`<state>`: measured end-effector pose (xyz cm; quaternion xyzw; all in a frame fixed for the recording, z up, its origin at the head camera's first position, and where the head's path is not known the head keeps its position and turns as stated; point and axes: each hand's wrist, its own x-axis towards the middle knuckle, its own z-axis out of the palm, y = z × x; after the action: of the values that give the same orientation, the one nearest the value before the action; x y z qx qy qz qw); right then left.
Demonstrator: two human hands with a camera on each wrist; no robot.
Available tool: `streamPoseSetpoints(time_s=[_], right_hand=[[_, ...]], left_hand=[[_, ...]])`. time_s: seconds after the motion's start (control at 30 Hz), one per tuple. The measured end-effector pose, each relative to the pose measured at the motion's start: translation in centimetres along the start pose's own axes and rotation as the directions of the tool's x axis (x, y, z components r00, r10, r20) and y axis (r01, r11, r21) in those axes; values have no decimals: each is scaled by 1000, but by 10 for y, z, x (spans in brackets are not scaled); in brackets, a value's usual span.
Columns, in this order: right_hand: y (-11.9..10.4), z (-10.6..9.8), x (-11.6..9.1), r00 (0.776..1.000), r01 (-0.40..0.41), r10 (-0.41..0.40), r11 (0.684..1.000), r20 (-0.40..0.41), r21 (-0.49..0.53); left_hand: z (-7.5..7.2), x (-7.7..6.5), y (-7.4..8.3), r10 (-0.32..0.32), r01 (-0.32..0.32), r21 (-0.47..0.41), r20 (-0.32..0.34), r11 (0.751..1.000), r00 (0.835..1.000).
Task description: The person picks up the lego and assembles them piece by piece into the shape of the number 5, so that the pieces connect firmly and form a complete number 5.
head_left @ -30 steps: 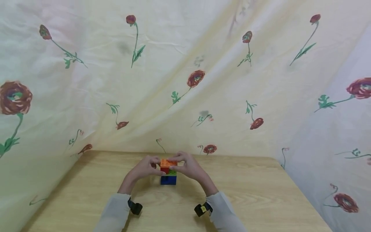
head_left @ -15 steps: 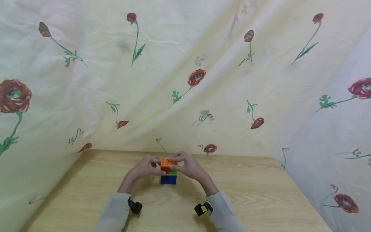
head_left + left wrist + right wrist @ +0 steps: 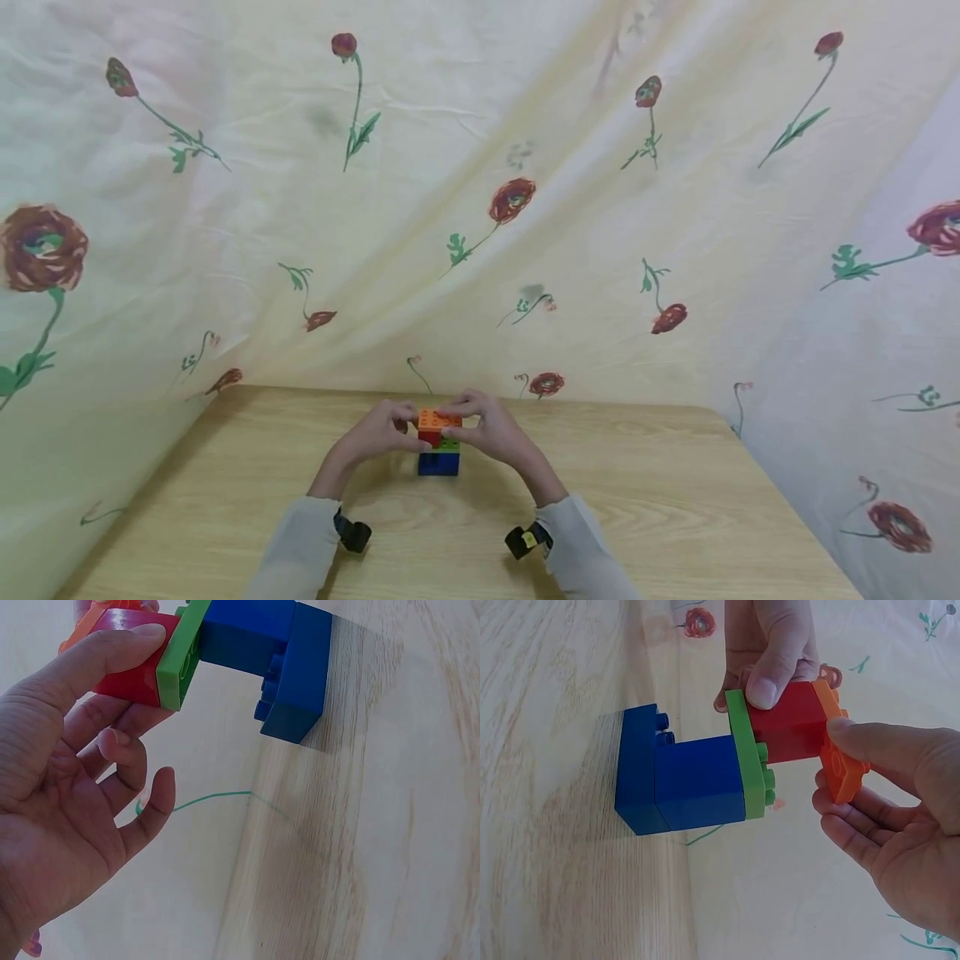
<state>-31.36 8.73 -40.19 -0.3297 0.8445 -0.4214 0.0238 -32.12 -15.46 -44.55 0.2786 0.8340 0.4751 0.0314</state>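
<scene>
A small tower of toy building bricks stands on the table, in the middle of the head view. Its lowest part is a blue brick (image 3: 636, 776), with a second blue brick (image 3: 701, 780) set on one end of it. Above lie a flat green brick (image 3: 746, 769), a red brick (image 3: 793, 724) over part of it, and a flat orange brick (image 3: 846, 778) on top. My left hand (image 3: 378, 435) pinches the red brick between thumb and fingers. My right hand (image 3: 493, 432) pinches the overhanging end of the orange brick. The orange brick rests against the red one.
The light wooden table (image 3: 637, 500) ends at a hanging cloth (image 3: 420, 208) printed with red flowers, which also closes both sides. A black wrist camera (image 3: 354, 535) is strapped to the left wrist, and another black camera (image 3: 519, 543) to the right.
</scene>
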Motion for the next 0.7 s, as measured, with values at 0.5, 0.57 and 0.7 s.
streamPoseSetpoints(time_s=[0.5, 0.57, 0.7], right_hand=[[-1, 0, -1, 1000, -8, 8, 1000, 18, 0], [-1, -1, -1, 1000, -18, 18, 1000, 15, -7], [-3, -3, 0, 1000, -24, 24, 999, 9, -34]], left_hand=[[0, -1, -1, -5, 5, -4, 4, 1000, 1000], [0, 0, -1, -7, 7, -3, 5, 1000, 1000], [0, 1, -1, -2, 2, -4, -1, 1000, 1000]])
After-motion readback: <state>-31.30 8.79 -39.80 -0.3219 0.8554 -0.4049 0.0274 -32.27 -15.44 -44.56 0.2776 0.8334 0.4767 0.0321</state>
